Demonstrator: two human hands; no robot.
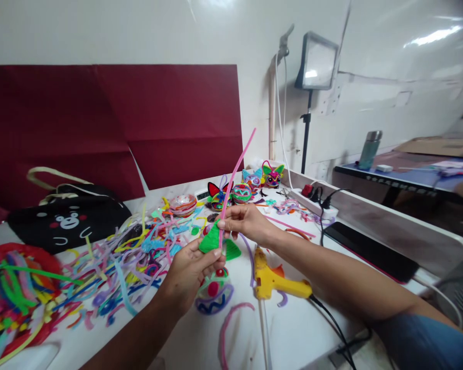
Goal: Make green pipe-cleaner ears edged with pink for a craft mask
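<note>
In front of me, a straight pink pipe cleaner (236, 172) stands upright against a fuzzy green triangle (209, 240). My left hand (191, 272) is closed on the triangle's lower edge, its thumb at the strip's bottom end. Higher up, the fingers of my right hand (246, 224) pinch the pink pipe cleaner where it meets the triangle. A second green piece (232, 250) shows just behind the fingers; whether it joins the first I cannot tell. Below my hands sits a round ornament (215, 302) with purple and blue zigzag trim, partly covered by my left hand.
A yellow glue gun (280, 284) lies under my right forearm. Loose pipe cleaners (127, 267) cover the left side, beside a red tray (56, 255) and a black bag (69, 218). Finished ornaments (272, 176) stand behind. At right are a phone (370, 251) and a power strip (316, 205).
</note>
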